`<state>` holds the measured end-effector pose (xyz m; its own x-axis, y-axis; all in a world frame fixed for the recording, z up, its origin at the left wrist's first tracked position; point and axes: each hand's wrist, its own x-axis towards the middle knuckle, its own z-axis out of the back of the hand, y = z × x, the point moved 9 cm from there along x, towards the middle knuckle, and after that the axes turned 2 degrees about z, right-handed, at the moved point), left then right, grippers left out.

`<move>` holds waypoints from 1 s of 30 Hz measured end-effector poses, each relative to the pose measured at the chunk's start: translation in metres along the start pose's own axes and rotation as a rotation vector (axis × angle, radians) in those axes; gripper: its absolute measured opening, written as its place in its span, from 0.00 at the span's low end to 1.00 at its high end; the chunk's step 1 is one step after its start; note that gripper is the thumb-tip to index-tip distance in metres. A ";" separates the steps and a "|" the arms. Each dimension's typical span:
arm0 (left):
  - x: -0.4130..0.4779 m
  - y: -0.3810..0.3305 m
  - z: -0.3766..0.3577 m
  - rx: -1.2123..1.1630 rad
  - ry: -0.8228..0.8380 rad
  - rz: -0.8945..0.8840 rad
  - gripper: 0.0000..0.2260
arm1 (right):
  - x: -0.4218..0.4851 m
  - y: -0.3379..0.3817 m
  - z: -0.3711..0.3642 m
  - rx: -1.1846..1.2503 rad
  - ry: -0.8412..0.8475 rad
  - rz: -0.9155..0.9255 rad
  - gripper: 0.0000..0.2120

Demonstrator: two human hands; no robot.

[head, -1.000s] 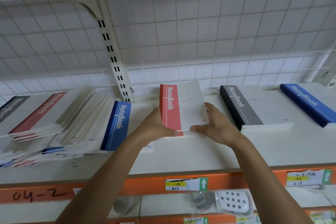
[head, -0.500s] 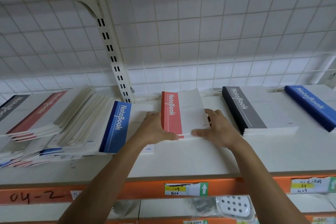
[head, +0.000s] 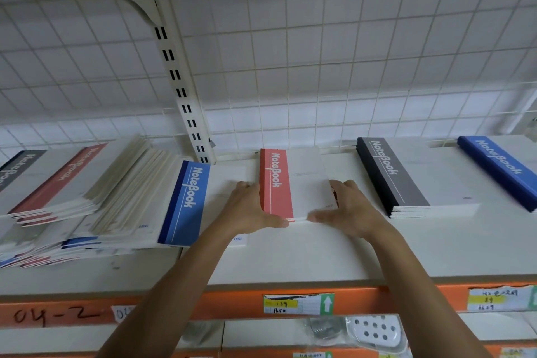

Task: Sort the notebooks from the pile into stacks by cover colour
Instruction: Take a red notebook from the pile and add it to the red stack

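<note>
The step in hand looks like squaring the red notebook (head: 276, 183) on its stack, midway along the shelf (head: 290, 259) between the mixed pile (head: 116, 200) and the grey stack (head: 406, 180). Even pressure from both sides should line up the edges. The left hand (head: 250, 209) flanks the spine, the right hand (head: 348, 209) the open side, with thumbs along the near edge. Each grip is spread, fingers nearly straight, pressing rather than clasping.

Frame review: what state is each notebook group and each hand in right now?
Red stack: flat on shelf, flanked by both hands.
Left hand: presses its left edge.
Right hand: presses its right edge.
Grey stack: neat, untouched.
Blue stack: neat, partly out of frame.
Mixed pile: untidy, fanned, unsorted.
</note>
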<state>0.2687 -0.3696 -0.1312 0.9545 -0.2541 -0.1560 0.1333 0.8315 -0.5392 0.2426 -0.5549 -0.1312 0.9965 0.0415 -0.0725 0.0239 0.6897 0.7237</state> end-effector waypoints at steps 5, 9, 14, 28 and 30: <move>0.003 0.001 -0.004 0.045 0.036 0.007 0.33 | 0.001 -0.003 -0.002 -0.077 0.016 -0.047 0.21; 0.008 0.006 -0.008 0.079 0.106 0.046 0.36 | 0.001 -0.002 -0.003 -0.138 0.039 -0.103 0.23; 0.011 0.008 -0.007 0.112 0.160 0.106 0.46 | 0.002 0.002 -0.004 -0.193 0.025 -0.102 0.38; 0.003 0.002 -0.002 0.138 0.118 0.121 0.40 | -0.009 0.012 -0.004 -0.272 -0.002 -0.070 0.39; -0.003 0.002 0.001 0.168 0.091 0.134 0.48 | -0.014 0.022 -0.003 -0.346 -0.036 -0.027 0.39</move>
<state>0.2667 -0.3665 -0.1309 0.9398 -0.1726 -0.2951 0.0562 0.9294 -0.3648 0.2292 -0.5382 -0.1166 0.9982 -0.0011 -0.0599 0.0277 0.8945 0.4461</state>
